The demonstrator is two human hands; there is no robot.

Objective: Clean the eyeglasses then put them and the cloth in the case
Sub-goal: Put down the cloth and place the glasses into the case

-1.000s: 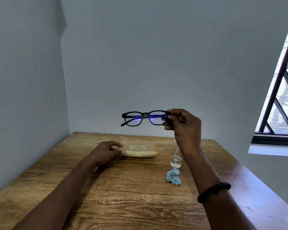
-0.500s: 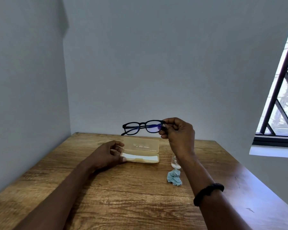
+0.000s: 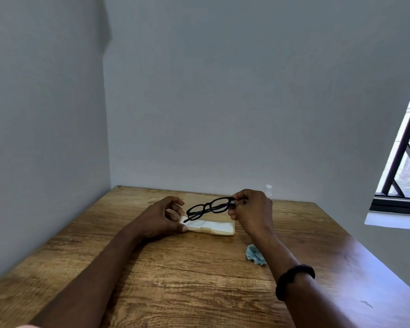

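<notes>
Just over the open case (image 3: 219, 229) on the table (image 3: 175, 280), R hand (image 3: 251, 207) pinches the glasses (image 3: 208, 207) by one end, tilted, not yet inside, while L hand (image 3: 161, 216) grips the case's left end & cloth (image 3: 255, 254) lies nr the R forearm: wiping prob. done, both still to stow.

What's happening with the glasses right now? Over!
Left hand holds case, lid open. Right hand pinches eyeglasses just above it. Cloth on table, outside case. Nothing in the way.

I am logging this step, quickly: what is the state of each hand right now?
Left hand: fingers curled on the left end of the case, holding it.
Right hand: pinching the glasses.
</notes>
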